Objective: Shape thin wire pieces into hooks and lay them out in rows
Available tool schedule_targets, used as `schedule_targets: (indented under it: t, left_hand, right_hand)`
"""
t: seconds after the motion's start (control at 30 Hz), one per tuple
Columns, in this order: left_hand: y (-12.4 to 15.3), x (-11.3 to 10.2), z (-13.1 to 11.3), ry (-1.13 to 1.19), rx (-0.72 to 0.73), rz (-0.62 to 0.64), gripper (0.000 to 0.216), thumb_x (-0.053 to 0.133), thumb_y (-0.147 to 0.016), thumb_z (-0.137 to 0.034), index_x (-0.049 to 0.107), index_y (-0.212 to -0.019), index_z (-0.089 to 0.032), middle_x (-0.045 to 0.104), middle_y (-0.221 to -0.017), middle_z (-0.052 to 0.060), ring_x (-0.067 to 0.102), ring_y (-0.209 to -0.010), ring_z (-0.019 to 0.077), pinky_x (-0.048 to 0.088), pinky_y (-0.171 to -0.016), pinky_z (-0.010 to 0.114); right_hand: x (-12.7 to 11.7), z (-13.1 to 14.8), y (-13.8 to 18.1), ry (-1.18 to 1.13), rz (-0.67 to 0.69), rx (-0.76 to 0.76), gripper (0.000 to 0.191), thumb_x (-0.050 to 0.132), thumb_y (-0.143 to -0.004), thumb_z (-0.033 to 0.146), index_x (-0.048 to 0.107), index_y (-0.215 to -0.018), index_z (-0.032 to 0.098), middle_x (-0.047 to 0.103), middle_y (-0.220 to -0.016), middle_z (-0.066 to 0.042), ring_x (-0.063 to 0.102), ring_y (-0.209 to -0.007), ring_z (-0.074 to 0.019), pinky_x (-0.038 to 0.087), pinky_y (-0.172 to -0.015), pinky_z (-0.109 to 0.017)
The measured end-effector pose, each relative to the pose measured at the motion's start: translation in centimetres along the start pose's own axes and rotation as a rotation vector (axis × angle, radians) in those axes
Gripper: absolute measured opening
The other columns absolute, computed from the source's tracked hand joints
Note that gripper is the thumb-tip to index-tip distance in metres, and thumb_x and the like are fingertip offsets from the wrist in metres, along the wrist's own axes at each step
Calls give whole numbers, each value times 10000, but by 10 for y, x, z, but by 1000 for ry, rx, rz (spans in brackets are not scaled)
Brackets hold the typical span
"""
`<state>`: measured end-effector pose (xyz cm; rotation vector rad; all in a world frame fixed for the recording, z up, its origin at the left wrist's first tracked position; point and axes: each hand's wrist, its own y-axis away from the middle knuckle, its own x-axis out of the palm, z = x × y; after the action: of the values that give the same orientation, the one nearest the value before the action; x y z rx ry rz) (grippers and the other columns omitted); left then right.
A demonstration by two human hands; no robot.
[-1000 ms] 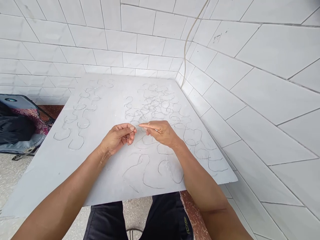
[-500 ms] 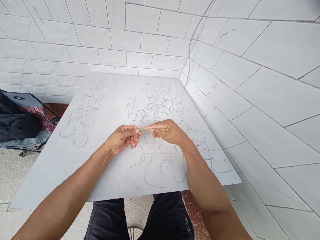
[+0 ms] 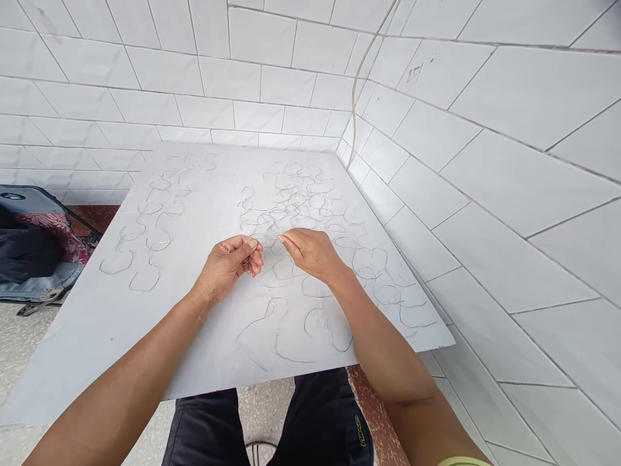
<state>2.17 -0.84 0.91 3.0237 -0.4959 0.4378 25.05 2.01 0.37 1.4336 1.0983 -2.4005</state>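
Note:
My left hand (image 3: 237, 261) is closed above the white tabletop (image 3: 194, 343), thumb pressed to the fingertips. A thin wire shows faintly between its fingers. Across a small gap, my right hand (image 3: 309, 251) is pinched, thumb against forefinger; whatever it grips is too fine to make out. Beneath and behind both hands, many thin curved wires (image 3: 317, 200) lie in an overlapping tangle. Nearer my body rests a longer bent wire (image 3: 291, 359). Another group of curled wires (image 3: 144, 290) is spread along the left side.
White tiled walls (image 3: 272, 84) border the table at the back and right. A pale cable (image 3: 354, 97) hangs in the corner. On the left stands a folding chair (image 3: 43, 288) with dark cloth (image 3: 22, 249) on it. My knees are under the front edge.
My hands have drawn slightly apart. The right hand's fingers, stretched out before, are now curled into a pinch. The view has shifted a little to the right.

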Motion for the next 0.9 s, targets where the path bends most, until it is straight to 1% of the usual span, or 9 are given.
schedule_targets:
  t: [0.1, 0.3, 0.43, 0.5, 0.6, 0.73, 0.8, 0.9]
  left_hand:
    - [0, 2, -1, -13, 11, 5, 242, 715, -947, -386, 702, -894, -151, 671, -745, 42, 600, -610, 132, 455, -577, 268]
    - [0, 6, -2, -46, 19, 11, 248, 731, -930, -404, 692, -889, -163, 681, -731, 45, 600, -598, 140, 460, -568, 274]
    - [0, 6, 0, -81, 35, 31, 238, 702, -955, -396, 685, -887, -168, 683, -737, 41, 606, -608, 137, 468, -585, 272]
    - [0, 7, 2, -97, 52, 29, 231, 686, -968, -387, 681, -886, -171, 686, -746, 41, 613, -616, 138, 476, -598, 277]
    - [1, 11, 5, -95, 80, 5, 221, 684, -969, -381, 677, -887, -176, 688, -755, 41, 617, -628, 144, 491, -619, 288]
    - [4, 22, 10, -75, 121, -18, 222, 676, -975, -390, 680, -900, -181, 696, -779, 46, 614, -653, 150, 504, -637, 295]
    - [5, 28, 12, -73, 131, -15, 222, 666, -982, -393, 682, -908, -184, 698, -787, 46, 619, -665, 154, 507, -638, 297]
    - [7, 36, 15, -69, 116, -15, 225, 672, -977, -403, 682, -911, -188, 702, -787, 44, 623, -665, 157, 512, -637, 301]
  right_hand:
    - [2, 0, 0, -18, 9, 12, 385, 346, -1129, 335, 541, -829, 193, 570, -681, -6, 464, -614, -131, 271, -580, -303]
    - [4, 0, 0, -48, 2, 38, 429, 320, -1131, 391, 516, -800, 202, 565, -660, -12, 457, -602, -136, 282, -583, -301]
    - [6, 0, -1, -75, -3, 71, 446, 303, -1130, 423, 497, -793, 206, 562, -655, -10, 453, -587, -128, 279, -569, -292]
    - [6, 0, -1, -69, -14, 91, 456, 307, -1125, 420, 440, -744, 209, 523, -622, 1, 414, -560, -120, 264, -557, -294]
    - [9, 5, -2, -79, -54, 119, 461, 332, -1109, 401, 322, -687, 216, 425, -567, 21, 336, -530, -108, 233, -536, -298]
    - [20, 16, -2, -114, -188, 194, 478, 365, -1079, 385, 191, -666, 220, 241, -536, 41, 185, -522, -105, 167, -500, -305]
    - [26, 21, -2, -116, -252, 248, 502, 369, -1075, 409, 178, -651, 219, 196, -535, 43, 156, -523, -105, 154, -489, -305]
    - [32, 23, -1, -117, -282, 284, 530, 369, -1080, 445, 217, -628, 216, 207, -523, 44, 173, -510, -102, 170, -483, -301]
